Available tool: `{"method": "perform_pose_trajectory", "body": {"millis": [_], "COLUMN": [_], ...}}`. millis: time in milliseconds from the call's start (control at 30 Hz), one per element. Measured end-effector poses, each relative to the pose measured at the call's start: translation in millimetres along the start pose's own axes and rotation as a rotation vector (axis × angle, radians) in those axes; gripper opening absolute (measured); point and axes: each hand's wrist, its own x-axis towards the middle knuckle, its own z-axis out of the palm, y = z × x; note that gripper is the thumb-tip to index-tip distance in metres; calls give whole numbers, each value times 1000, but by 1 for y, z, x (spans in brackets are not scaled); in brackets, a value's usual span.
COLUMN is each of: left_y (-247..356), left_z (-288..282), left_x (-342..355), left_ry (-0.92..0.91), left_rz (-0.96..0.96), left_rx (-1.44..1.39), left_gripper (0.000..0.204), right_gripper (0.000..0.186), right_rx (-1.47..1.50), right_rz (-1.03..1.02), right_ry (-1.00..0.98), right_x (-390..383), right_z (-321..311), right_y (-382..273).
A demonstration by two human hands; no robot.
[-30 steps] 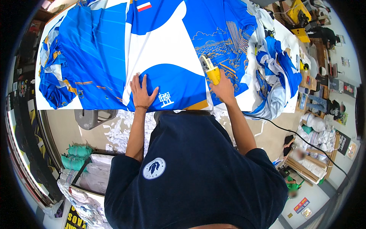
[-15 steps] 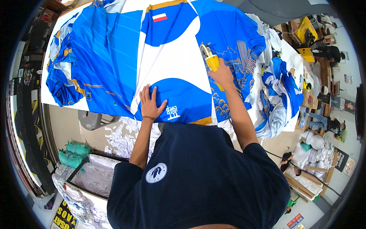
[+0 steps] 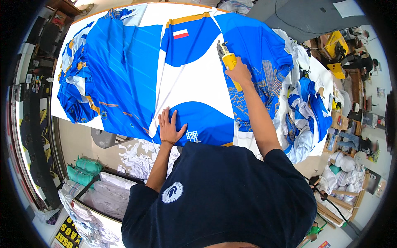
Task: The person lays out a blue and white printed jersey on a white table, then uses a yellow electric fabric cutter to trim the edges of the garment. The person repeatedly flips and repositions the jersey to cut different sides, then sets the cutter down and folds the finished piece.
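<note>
A printed fabric sheet lies on the table, with blue pattern pieces on a white ground. My left hand [image 3: 168,129] presses flat, fingers a little apart, on the near blue piece [image 3: 204,118] and the white strip beside it. In my right hand [image 3: 240,72] is a yellow handheld electric cloth cutter [image 3: 228,61], its metal head pointing away from me. The head sits where the white ground [image 3: 188,84] meets the right blue panel [image 3: 258,45], which bears a gold building print. Beyond, left of the head, lies a blue piece [image 3: 196,49] with a small white-and-red flag.
Crumpled blue and white cloth is heaped at the table's left [image 3: 76,91] and right [image 3: 308,120]. White scraps [image 3: 138,157] litter the floor below. A bin of cloth [image 3: 111,194] stands at lower left. The cutter's cord trails at right. Other people are at the far right.
The cutter in my right hand has moved farther away along the right panel's edge. My left hand stays flat on the cloth. The whole view has shifted slightly.
</note>
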Motion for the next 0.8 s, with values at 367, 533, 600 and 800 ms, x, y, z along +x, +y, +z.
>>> {"method": "perform_pose_trajectory", "body": {"millis": [367, 533, 600, 800], "left_y": [1, 30, 47, 65], "left_z": [-15, -5, -4, -1], "left_x": [70, 62, 48, 61], "left_ry": [-149, -407, -561, -1306], "left_rz": [-178, -222, -257, 289], "left_rx": [309, 336, 378, 38], "left_gripper": [89, 106, 111, 89], "right_gripper": [61, 57, 56, 59], "right_rx": [749, 891, 943, 794], "right_rz": [-77, -61, -46, -46], "right_ry": [97, 244, 285, 345], "right_x": [-88, -131, -147, -201], "right_z": [25, 29, 31, 5], "right_y": [133, 199, 230, 286]}}
